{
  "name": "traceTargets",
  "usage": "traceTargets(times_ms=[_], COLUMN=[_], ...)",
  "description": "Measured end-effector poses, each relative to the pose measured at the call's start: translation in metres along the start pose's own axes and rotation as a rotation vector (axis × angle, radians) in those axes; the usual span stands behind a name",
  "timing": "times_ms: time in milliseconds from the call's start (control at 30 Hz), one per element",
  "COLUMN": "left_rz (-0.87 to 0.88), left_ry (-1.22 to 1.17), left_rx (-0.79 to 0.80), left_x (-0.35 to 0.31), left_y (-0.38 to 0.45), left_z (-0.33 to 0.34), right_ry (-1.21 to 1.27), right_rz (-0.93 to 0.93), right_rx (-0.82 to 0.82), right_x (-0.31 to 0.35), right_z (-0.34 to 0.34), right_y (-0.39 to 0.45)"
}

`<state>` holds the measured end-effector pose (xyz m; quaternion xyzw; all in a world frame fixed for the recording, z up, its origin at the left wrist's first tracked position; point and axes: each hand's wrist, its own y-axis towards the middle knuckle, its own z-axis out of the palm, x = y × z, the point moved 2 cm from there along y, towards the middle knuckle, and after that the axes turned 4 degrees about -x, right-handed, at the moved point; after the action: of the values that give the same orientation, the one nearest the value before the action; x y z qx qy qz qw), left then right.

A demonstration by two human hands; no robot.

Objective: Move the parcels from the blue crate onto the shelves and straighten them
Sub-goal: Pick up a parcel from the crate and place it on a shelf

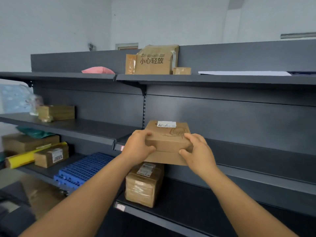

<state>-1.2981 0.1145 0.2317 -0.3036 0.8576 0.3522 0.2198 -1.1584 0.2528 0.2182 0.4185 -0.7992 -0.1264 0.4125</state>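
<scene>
above the dark metal shelf (256,147), left hand (136,147) and right hand (200,154) grip a flat matte cardboard box (168,139).

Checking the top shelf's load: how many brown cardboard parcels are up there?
2: a large printed box at the middle of the top shelf, and a small box against its right side. Others may be hidden behind.

Both bare forearms reach forward and up, converging toward the middle. The left hand (137,147) has its fingers curled over the top and its thumb at the front of a cardboard box (168,142). The right hand (199,153) mirrors that grip on the box's other end.
</scene>
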Motion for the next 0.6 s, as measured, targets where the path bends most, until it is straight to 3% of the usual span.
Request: traceTargets(times_ms=[233,600], left_rz=[0.037,0.074], left_ry=[0.04,0.07], left_rx=[0.051,0.277], left_x=[0.064,0.149], left_y=[0.103,0.213], left_z=[0.006,0.041], right_ry=[-0.064,-0.14], right_rz=[0.078,0.216], right_rx=[0.028,0.121], right_x=[0.012,0.012], right_z=[0.077,0.169], right_y=[0.082,0.166])
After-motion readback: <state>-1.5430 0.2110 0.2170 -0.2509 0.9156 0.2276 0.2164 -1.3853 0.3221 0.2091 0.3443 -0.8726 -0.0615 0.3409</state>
